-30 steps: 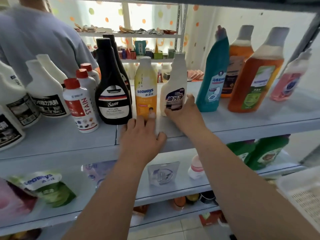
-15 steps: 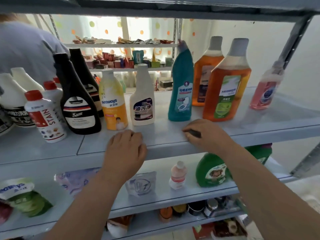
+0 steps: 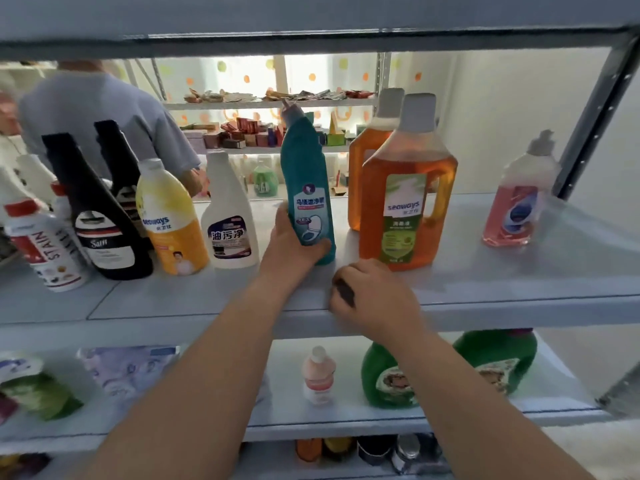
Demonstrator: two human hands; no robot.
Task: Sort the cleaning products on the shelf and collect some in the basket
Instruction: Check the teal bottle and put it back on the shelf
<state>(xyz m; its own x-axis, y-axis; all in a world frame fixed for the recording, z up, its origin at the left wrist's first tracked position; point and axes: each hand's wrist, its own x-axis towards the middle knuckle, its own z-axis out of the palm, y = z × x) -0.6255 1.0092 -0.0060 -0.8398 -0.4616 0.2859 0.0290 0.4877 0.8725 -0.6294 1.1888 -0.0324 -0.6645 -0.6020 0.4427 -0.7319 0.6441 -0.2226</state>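
Left hand [image 3: 290, 249] wraps the lower body of the teal toilet-cleaner bottle [image 3: 305, 174], thumb on its left side and fingers under the label. The bottle stands upright at frame centre on the middle shelf [image 3: 502, 282], between the white degreaser bottle [image 3: 231, 233] and the orange seaways jug [image 3: 405, 209]. Right hand [image 3: 375, 297] is curled at the shelf's front edge, with something small and dark at the fingers; can't tell if it's gripped.

- Left of the left hand [image 3: 294, 247] and its tall teal plastic bottle [image 3: 308, 181], a white plastic bottle [image 3: 232, 233] stands near, a narrow gap between;
- just beyond the right hand [image 3: 374, 299], a large translucent orange jug [image 3: 405, 209] blocks;
- right of it, grey shelf board [image 3: 502, 275] lies open up to a pink clear bottle [image 3: 512, 213].
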